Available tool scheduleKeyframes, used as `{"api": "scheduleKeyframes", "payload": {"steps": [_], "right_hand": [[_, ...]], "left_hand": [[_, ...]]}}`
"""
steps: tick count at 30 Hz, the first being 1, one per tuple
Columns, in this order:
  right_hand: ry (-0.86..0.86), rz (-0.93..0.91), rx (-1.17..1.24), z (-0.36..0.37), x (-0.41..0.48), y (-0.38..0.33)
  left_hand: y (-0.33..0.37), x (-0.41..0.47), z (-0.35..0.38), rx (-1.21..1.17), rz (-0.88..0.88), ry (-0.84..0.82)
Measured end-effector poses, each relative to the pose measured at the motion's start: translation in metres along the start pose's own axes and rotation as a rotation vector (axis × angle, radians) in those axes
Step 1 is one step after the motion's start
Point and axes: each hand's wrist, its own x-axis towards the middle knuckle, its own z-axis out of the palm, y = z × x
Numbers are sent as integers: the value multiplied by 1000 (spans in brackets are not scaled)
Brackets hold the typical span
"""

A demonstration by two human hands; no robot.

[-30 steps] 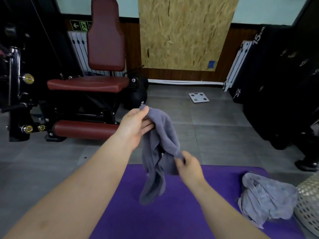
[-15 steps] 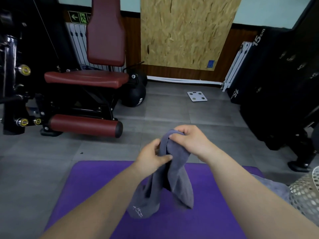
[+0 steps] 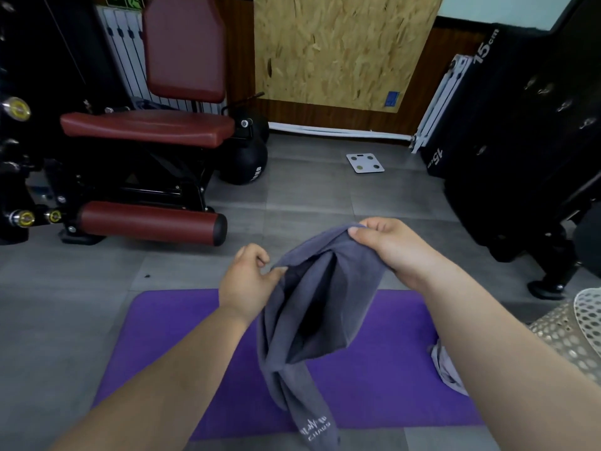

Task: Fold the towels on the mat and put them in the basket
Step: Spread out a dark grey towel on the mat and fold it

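Editor: Grey towel [image 3: 312, 320] dangling over the purple mat [image 3: 195, 353]. How far along?
Photographer: Barely started. Second towel [image 3: 445, 369] lies crumpled near the basket [image 3: 579, 327]; farther out, left hand [image 3: 247, 281] and right hand [image 3: 387, 245] pinch the first one's top edge, unfolded, nothing visibly basketed.

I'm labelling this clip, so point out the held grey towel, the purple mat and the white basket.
grey towel [image 3: 351, 288], head view, on its hanging right fold.
purple mat [image 3: 374, 385], head view, bare patch right of the towel.
white basket [image 3: 590, 310], head view, perforated rim at the right edge.
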Motion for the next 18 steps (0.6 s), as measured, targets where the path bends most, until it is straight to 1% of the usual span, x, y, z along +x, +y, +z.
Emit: {"api": "scheduleKeyframes", "payload": {"steps": [1, 3, 5, 6, 8, 9, 10, 13, 14, 15, 16, 18], "right_hand": [[8, 23, 79, 3, 3, 0], [15, 52, 153, 11, 9, 2], [-17, 54, 122, 20, 12, 7], [-43, 48, 115, 24, 12, 11], [-89, 44, 161, 31, 11, 21], [-119, 45, 194, 32, 9, 26], [-161, 53, 212, 33, 7, 31], [-338, 131, 147, 36, -1, 46], [-387, 153, 88, 36, -3, 51], [-398, 164, 33, 34, -4, 56], [-357, 161, 0, 32, -3, 60], [-138, 114, -15, 27, 5, 67]], "left_hand": [[6, 0, 0, -127, -7, -76], [25, -4, 1, -409, -78, -316], [37, -3, 4, -569, -235, -554], [38, 0, 7, -648, -334, -627], [34, 10, 12, -768, -484, -681], [32, 15, 16, -803, -523, -664], [31, 19, 20, -827, -552, -611], [31, 30, 25, -824, -609, -449], [32, 35, 21, -789, -593, -422], [33, 41, 15, -732, -545, -419], [34, 47, 6, -640, -467, -460], [37, 57, -18, -345, -280, -668]]}}
